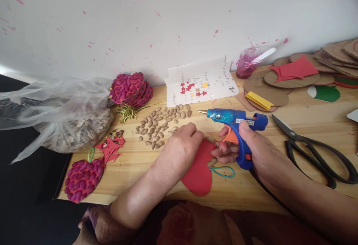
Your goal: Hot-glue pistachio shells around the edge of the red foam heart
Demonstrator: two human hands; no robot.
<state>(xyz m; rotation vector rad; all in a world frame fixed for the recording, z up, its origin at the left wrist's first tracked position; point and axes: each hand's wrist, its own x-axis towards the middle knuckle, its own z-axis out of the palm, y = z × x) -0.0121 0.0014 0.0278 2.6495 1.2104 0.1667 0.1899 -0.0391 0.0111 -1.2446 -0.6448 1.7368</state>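
In my right hand [260, 148] is a blue hot glue gun [228, 116] with an orange trigger, its metal nozzle pointing left. My left hand [186, 140] is closed with its fingertips down at the upper edge of a red heart cutout [198, 170]; whatever they pinch is hidden behind the knuckles. A few brown oval seeds [213, 162] sit along the heart's right edge, and a teal cord loop [223, 172] sticks out beside them. Beyond my left hand, loose brown seeds [156, 125] are spread over the wooden table.
Scissors [313, 151] lie at right. Behind are a paper sheet [215, 77] with small stars, a pink-stained cup [247, 64] and cardboard pieces [293, 79]. At left are a plastic bag [84, 129], stacked magenta seed-covered pieces [128, 88] and another one [84, 179] with a green loop.
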